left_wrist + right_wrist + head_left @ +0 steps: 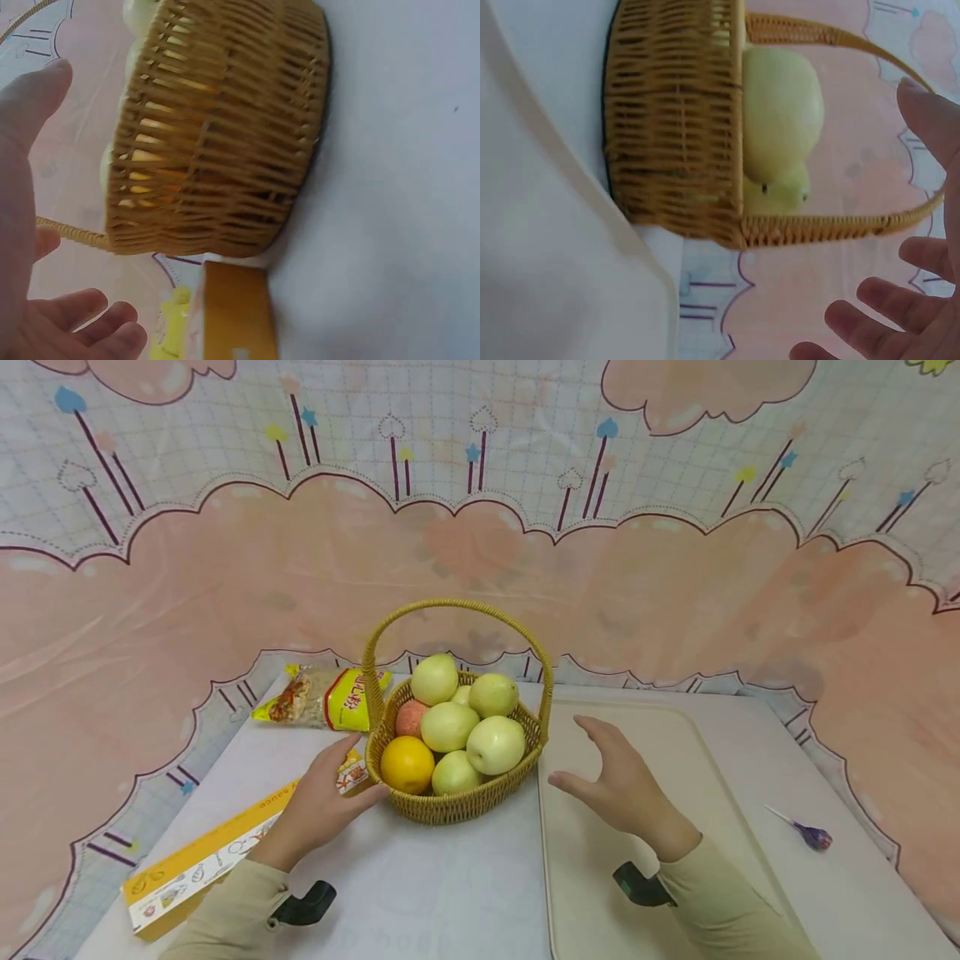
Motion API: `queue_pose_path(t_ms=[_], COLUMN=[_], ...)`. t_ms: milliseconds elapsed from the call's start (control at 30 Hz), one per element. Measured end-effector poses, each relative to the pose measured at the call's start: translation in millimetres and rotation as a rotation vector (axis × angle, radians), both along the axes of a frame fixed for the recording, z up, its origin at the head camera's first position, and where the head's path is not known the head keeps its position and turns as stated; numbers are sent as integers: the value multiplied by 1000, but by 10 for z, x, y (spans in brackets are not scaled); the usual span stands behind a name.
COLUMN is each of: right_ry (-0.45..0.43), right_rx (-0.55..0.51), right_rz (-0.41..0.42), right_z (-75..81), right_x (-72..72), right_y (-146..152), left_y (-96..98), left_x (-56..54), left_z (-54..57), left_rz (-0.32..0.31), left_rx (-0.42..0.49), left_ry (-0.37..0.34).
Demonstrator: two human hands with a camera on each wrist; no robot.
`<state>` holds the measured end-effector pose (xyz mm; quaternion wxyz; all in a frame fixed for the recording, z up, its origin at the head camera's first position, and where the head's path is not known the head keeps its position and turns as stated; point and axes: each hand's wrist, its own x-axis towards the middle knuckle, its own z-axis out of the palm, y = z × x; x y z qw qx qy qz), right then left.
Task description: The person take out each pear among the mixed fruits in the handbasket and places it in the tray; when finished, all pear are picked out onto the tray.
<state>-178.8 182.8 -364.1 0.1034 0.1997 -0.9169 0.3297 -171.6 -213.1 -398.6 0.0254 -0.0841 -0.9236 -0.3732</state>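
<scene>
The basket (453, 811), full of fruit (450, 727), sits on the white table (450, 893). The left hand (321, 800) is wide and just beside it; the right hand (626, 785), on the other side, is wide too.

Long, plain beige sleeves (727, 902) are being worn; a black, smooth, bent wrist device (307, 907) is being carried beside each.

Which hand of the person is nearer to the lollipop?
The right. The right hand is above the tray, left of the lollipop; the left hand is farther away, at the left of the basket.
</scene>
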Motion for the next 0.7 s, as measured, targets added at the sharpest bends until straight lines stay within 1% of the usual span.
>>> queue_pose_path(t_ms=[133,300,400,500,567,700], right_ry=[-5,-81,-106,-107,-104,-86], right_rx=[-52,-132,-155,-175,-186,-193], right_rz=[52,103,118,132,138,114], right_z=[-64,-97,-120,-134,-136,-141], right_x=[-16,-42,-73,-101,-120,-169], right_y=[-145,-320,-412,-495,-545,-613], left_y=[51,93,122,153,171,201], left_x=[-2,-20,-43,-57,-67,-91], left_z=[-106,-205,-246,-267,-272,-268], left_rz=[25,29,25,33,39,52], left_rx=[77,178,223,230,218,194], left_ry=[-37,-92,-99,-105,-112,-131])
